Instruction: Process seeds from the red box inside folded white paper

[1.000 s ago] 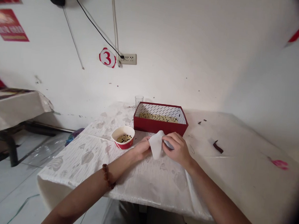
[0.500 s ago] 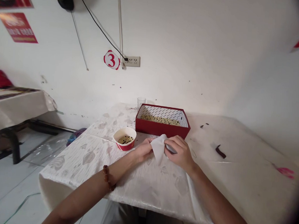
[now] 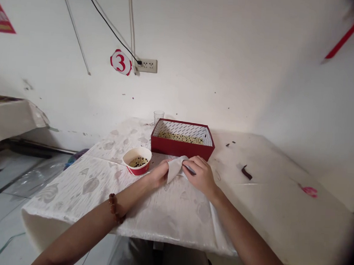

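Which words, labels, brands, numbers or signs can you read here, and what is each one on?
"3": in red on a white sign with red edging, on the wall.
Red poster, left edge: pale print, cut off and too blurred to read.
Box lining: small repeated dark marks, too small to read.
White sheet: no readable print.
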Available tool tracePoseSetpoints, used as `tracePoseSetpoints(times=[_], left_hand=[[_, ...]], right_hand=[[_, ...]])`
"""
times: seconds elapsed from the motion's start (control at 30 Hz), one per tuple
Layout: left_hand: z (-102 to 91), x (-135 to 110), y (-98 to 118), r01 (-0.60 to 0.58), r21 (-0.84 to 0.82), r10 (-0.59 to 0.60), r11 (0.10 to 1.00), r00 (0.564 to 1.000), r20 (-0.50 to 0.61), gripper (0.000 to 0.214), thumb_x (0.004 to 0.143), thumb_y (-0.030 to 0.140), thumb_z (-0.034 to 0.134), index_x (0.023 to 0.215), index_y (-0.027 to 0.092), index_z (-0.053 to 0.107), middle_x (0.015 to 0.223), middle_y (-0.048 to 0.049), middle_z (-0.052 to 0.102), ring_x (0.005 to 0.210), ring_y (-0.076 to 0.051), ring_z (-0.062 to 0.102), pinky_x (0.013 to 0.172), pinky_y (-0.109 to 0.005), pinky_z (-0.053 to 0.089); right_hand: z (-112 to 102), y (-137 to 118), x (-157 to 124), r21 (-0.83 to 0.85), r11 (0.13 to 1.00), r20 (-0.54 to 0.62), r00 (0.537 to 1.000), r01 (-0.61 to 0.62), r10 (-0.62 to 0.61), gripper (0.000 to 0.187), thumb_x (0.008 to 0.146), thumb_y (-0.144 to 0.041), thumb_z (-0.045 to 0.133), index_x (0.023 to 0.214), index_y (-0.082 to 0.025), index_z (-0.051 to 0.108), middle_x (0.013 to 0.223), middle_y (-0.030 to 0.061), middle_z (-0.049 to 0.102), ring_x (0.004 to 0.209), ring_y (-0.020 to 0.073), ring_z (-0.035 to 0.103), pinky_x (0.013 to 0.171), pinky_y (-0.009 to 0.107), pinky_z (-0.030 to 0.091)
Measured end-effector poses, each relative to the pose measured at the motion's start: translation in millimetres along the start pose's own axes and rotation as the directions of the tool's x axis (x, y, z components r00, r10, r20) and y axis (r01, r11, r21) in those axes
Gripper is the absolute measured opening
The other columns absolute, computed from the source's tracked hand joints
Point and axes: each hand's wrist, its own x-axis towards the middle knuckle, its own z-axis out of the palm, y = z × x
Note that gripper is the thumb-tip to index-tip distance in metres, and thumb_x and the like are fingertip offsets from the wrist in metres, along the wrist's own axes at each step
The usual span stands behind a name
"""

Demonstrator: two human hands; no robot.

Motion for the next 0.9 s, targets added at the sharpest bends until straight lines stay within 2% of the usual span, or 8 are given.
tracePoseSetpoints(times=[0.07, 0.17, 0.43, 0.67, 0.9], left_hand=[[-0.5, 0.4, 0.8, 0.049, -0.007, -0.049, 0.999, 0.997, 0.058, 0.021, 0.070, 0.029, 0.083, 0.086, 0.015, 0.078, 0.083, -0.0061, 0.076, 0.080, -0.022, 0.065, 0.075, -0.031, 0.047], [-2.0, 1.6, 1.6, 0.092, 0.000, -0.092, 0.996, 0.995, 0.033, 0.022, 0.070, 0.033, 0.082, 0.085, 0.017, 0.078, 0.083, -0.0059, 0.075, 0.081, -0.022, 0.065, 0.075, -0.031, 0.047], [-7.9, 5.0, -2.7, 0.034, 0.013, -0.035, 0.999, 0.999, 0.040, 0.025, 0.062, 0.031, 0.091, 0.075, 0.016, 0.077, 0.071, -0.0033, 0.071, 0.071, -0.017, 0.058, 0.071, -0.028, 0.042], [-5.7, 2.0, 1.2, 0.015, 0.044, -0.014, 0.999, 1.000, -0.024, 0.029, 0.053, 0.028, 0.098, 0.067, 0.014, 0.076, 0.064, -0.0041, 0.070, 0.061, -0.014, 0.055, 0.067, -0.028, 0.043], [-2.6, -1.7, 2.3, -0.022, 0.092, 0.022, 0.996, 1.000, 0.010, 0.033, 0.054, 0.033, 0.100, 0.071, 0.013, 0.079, 0.066, -0.0059, 0.072, 0.062, -0.014, 0.057, 0.068, -0.028, 0.044]], right_hand=[[1.4, -1.2, 0.2, 0.025, 0.999, -0.005, 1.000, -0.025, 0.025, 0.016, 0.098, -0.014, 0.062, 0.102, -0.025, 0.073, 0.091, 0.0056, 0.069, 0.085, 0.0229, 0.064, 0.079, 0.040, 0.054], [3.3, -3.1, -0.4, 0.083, 0.994, -0.020, 0.997, -0.071, 0.073, 0.016, 0.098, -0.013, 0.062, 0.103, -0.025, 0.072, 0.092, 0.0054, 0.068, 0.086, 0.0224, 0.064, 0.079, 0.039, 0.054], [5.9, -8.6, -0.9, 0.264, 0.942, -0.041, 0.974, -0.205, 0.223, 0.018, 0.092, -0.012, 0.065, 0.102, -0.025, 0.073, 0.088, 0.0026, 0.064, 0.079, 0.0193, 0.062, 0.073, 0.034, 0.053], [6.2, -9.3, -0.5, 0.286, 0.936, -0.051, 0.972, -0.205, 0.229, 0.020, 0.091, -0.011, 0.064, 0.103, -0.025, 0.072, 0.090, 0.0035, 0.065, 0.081, 0.0200, 0.063, 0.073, 0.035, 0.054], [6.9, -8.2, -0.9, 0.271, 0.944, -0.061, 0.975, -0.188, 0.212, 0.024, 0.088, -0.008, 0.064, 0.102, -0.025, 0.073, 0.093, 0.0040, 0.067, 0.083, 0.0202, 0.065, 0.075, 0.034, 0.055]])
